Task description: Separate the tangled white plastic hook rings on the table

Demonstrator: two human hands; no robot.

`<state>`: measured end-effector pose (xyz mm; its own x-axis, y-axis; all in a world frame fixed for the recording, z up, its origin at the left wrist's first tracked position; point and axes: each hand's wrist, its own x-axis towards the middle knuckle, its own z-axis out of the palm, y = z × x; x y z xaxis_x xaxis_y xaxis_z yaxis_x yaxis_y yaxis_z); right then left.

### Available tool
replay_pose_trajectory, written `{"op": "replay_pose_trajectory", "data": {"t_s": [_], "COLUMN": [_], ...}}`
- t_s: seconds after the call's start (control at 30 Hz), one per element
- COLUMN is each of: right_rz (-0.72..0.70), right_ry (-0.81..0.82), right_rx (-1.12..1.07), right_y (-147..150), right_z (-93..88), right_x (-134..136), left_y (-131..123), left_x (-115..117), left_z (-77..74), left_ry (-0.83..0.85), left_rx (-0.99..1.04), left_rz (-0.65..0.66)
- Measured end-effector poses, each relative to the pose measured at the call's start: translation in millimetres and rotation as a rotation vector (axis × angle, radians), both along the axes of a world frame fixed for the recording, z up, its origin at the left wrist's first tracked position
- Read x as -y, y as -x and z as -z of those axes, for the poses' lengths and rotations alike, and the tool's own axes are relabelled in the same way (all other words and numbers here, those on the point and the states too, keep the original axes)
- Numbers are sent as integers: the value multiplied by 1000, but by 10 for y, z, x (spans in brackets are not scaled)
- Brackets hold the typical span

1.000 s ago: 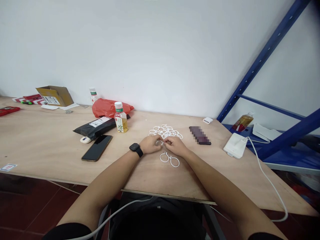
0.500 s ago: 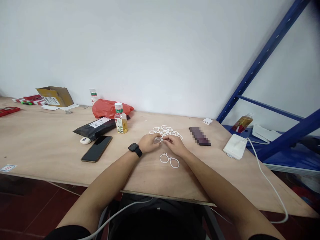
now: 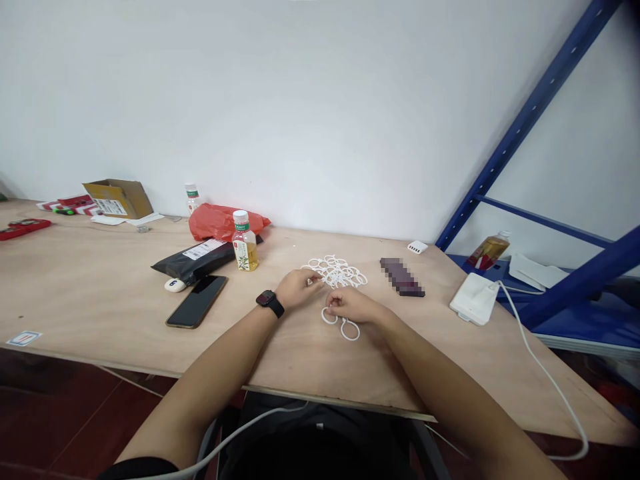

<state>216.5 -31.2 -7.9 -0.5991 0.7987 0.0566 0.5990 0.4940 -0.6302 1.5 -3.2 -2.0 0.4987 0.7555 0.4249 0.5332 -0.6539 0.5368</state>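
From here I couldn't tell whether the left hand (image 3: 300, 288), by the ring pile (image 3: 339, 273) on the worktop (image 3: 100, 287), or the right hand (image 3: 354, 305), at two nearer rings (image 3: 351, 339), gripped anything; dragging fingertips could scatter them

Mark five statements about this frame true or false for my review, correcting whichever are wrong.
1. A black watch is worn on the left arm. True.
2. At least two white rings lie apart from the pile of white rings. True.
3. The right hand rests on the red bag. False: it is at the rings lying apart from the pile.
4. The bottle in front of the red bag stands upright. True.
5. The cardboard box stands right of the pile. False: it stands to the left, near the wall.
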Motion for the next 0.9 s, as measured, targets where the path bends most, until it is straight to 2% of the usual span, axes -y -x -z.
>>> {"op": "replay_pose_trajectory", "data": {"t_s": [0.1, 0.2, 0.37, 0.53, 0.67, 0.9], "right_rz": [135, 228, 257, 362, 371, 378], "right_ry": [-276, -425, -436, -416, -429, -425], "right_rx": [-86, -194, -315, -368, -375, -412], "right_y": [78, 112, 114, 140, 171, 222], "right_z": [16, 13, 0, -1, -8, -18], "right_x": [-26, -38, -20, 2, 20, 26], "left_y": [-36, -77, -111, -117, -106, -95], "left_x": [51, 45, -13, 1, 40, 59], "left_z": [-18, 24, 104, 77, 33, 2], "left_ry": [105, 218, 330, 346, 270, 55], "left_rx": [-25, 55, 283, 400, 361, 179], "left_rz": [178, 258, 239, 177, 101, 21]}}
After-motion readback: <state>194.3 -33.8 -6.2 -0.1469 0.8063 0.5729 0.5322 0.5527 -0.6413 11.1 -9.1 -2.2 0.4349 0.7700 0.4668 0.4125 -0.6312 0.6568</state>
